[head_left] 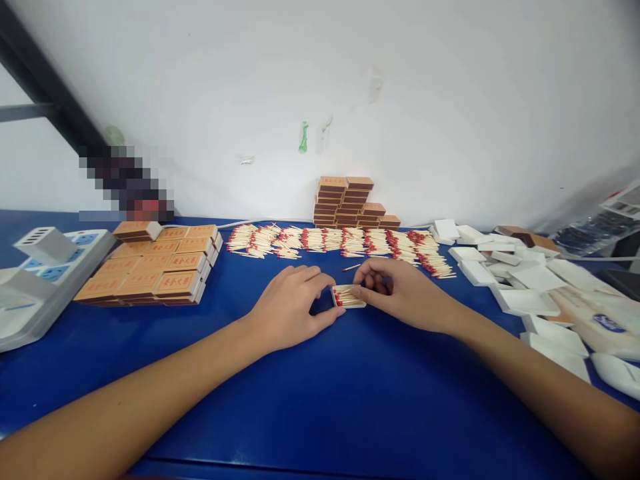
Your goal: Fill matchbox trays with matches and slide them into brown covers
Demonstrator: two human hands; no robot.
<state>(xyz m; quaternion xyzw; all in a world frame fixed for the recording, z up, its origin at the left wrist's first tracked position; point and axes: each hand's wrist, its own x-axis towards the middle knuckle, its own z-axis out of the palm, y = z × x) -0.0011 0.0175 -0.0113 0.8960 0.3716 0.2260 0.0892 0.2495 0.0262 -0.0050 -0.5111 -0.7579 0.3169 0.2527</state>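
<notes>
Left hand [295,307]: thumb and forefinger pinch the left end of a small white tray, the other fingers bent and close together.
Right hand [400,290]: fingers curled at the tray's far right corner, thumb laid over the matches inside; whether it grips any of them, I cannot tell.
White tray [356,307]: flat on the blue table [320,407], between the two hands.
Matches inside [344,295]: lying lengthwise, red heads mostly toward the left end.
Loose match [351,268]: alone on the table, just beyond the tray, near the right fingertips.
Match piles [353,242]: a row of bunches across the back of the table, beyond both hands.
Stacked matchboxes [333,200]: against the white wall [225,80], behind the piles, stepping down toward the right.
Matchbox block [150,265]: orange tops upward, left of the left hand, one box resting on top at the back.
Heaped trays [530,301]: white, overlapping at various angles, right of the right hand.
Tissue packet [603,317]: beside the heap, at the right.
Power strip [53,273]: at the far left, with white plugs in it.
</notes>
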